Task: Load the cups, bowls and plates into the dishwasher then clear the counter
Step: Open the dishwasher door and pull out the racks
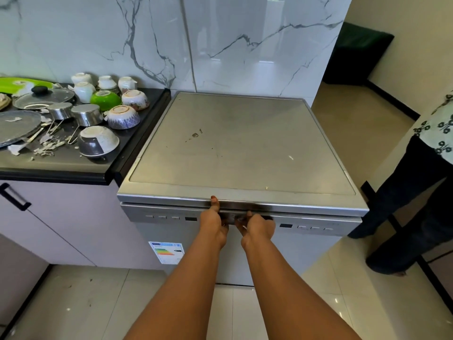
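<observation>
A silver freestanding dishwasher (242, 143) stands in front of me with its door closed. Both hands are at the recessed door handle (245, 214) under the top edge. My left hand (214, 222) curls its fingers into the handle, thumb up on the top's front lip. My right hand (257, 228) grips the handle right beside it. On the black counter (73, 163) to the left sit upturned bowls, among them a green bowl (105, 100), a patterned bowl (123, 117) and a grey-white bowl (98, 144), plus white cups (84, 92).
The counter also holds steel pots (87, 114), a glass lid (44, 96), a green tray (22, 84), cutlery and paper scraps. A person in dark trousers (411, 212) stands close on the right. Tiled floor lies below me.
</observation>
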